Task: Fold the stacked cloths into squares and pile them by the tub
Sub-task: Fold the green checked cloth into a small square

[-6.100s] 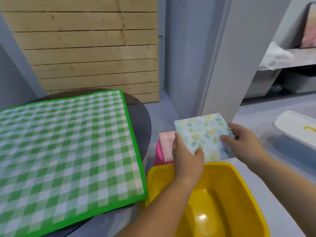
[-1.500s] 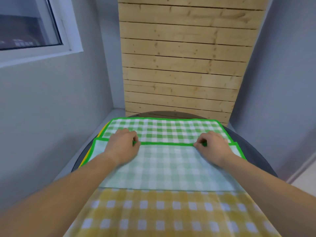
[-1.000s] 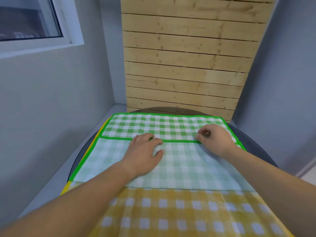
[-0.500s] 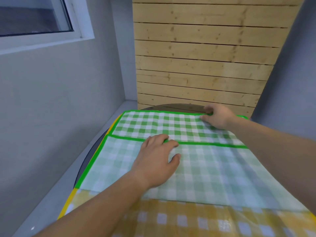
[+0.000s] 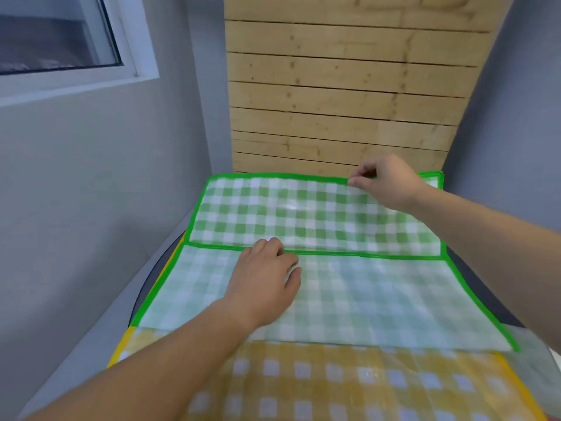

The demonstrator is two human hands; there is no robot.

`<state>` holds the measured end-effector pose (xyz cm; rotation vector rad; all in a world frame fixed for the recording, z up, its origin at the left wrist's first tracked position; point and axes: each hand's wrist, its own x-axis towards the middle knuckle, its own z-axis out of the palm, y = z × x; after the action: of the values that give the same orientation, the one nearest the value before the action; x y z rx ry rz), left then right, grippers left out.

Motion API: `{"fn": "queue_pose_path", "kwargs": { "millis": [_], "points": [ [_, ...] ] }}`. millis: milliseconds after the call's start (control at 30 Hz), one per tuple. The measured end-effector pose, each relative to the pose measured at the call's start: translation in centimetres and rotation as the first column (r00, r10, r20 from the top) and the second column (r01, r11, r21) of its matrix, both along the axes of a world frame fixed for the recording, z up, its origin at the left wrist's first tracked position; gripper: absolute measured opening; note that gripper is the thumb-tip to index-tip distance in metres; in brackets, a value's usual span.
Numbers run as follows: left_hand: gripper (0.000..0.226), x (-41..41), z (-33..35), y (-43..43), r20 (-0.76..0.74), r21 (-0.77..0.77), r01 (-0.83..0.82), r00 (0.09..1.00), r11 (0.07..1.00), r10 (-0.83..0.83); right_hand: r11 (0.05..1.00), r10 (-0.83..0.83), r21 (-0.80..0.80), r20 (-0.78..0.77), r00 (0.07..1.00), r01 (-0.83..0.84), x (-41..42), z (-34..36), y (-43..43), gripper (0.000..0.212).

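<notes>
A green checked cloth [image 5: 379, 296] with a bright green hem lies on top of the stack, its near half turned up so the pale underside faces me. My left hand [image 5: 267, 284] rests flat on that pale part, fingertips at the hem line. My right hand [image 5: 385, 183] pinches the cloth's far edge, which is lifted off the table. A yellow checked cloth [image 5: 334, 384] lies underneath, showing along the near edge. The tub is out of view.
The cloths cover a dark round table [image 5: 491, 299] set in a corner. A wooden plank wall [image 5: 349, 101] stands behind it, grey walls on both sides, and a window [image 5: 54, 41] is high on the left.
My right hand went from the middle hem line to the far edge and has raised it. My left hand slid toward the centre and stays pressed flat. The view drifted slightly left.
</notes>
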<state>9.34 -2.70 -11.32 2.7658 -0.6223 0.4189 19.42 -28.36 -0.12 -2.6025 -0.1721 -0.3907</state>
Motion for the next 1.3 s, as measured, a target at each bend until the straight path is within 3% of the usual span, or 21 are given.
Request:
{"fn": "queue_pose_path", "kwargs": {
  "millis": [233, 400, 500, 633, 733, 800, 900, 1033, 1300],
  "points": [
    [0.038, -2.3, 2.5, 0.2, -0.054, 0.131, 0.026, 0.998, 0.991, -0.019, 0.983, 0.037, -0.181, 0.061, 0.997, -0.026, -5.6, 2.0, 0.5, 0.016],
    [0.05, -5.9, 6.0, 1.0, 0.345, 0.108, 0.096, 0.93, 0.99, -0.128, 0.974, 0.099, -0.208, 0.021, 0.995, -0.093, -12.3, 0.6, 0.9, 0.011],
    [0.064, -7.6, 7.0, 1.4, 0.379, 0.22, 0.096, 0.909, 0.971, -0.176, 0.968, 0.151, -0.197, -0.037, 0.988, -0.156, -16.6, -1.9, 1.0, 0.008],
    [0.069, -9.2, 5.3, 1.9, 0.228, 0.329, 0.106, 0.955, 0.938, -0.188, 0.977, 0.161, -0.128, -0.086, 0.983, -0.171, -20.1, -5.5, 1.0, 0.006],
    [0.073, -9.2, 3.9, 2.2, -0.062, 0.371, 0.124, 0.992, 0.92, -0.109, 0.977, 0.174, -0.103, -0.121, 0.977, -0.187, -21.7, -7.8, 0.9, 0.011],
    [0.078, -8.8, 3.2, 2.6, -0.248, 0.393, 0.143, 0.968, 0.908, -0.045, 0.978, 0.179, -0.088, -0.121, 0.976, -0.19, -22.3, -8.7, 0.7, 0.01],
    [0.091, -8.4, 2.7, 3.3, -0.408, 0.331, 0.174, 0.913, 0.927, -0.025, 0.979, 0.184, -0.074, -0.084, 0.979, -0.19, -22.9, -9.2, 0.5, 0.007],
    [0.072, -8.1, 2.5, 4.1, -0.427, 0.307, 0.212, 0.902, 0.928, -0.065, 0.979, 0.199, -0.037, -0.03, 0.979, -0.2, -23.4, -9.8, 0.1, 0.008],
    [0.084, -8.0, 2.5, 4.4, -0.398, 0.298, 0.233, 0.912, 0.926, -0.102, 0.975, 0.221, -0.023, -0.007, 0.975, -0.222, -23.9, -10.2, -0.2, 0.009]
  ]
}}
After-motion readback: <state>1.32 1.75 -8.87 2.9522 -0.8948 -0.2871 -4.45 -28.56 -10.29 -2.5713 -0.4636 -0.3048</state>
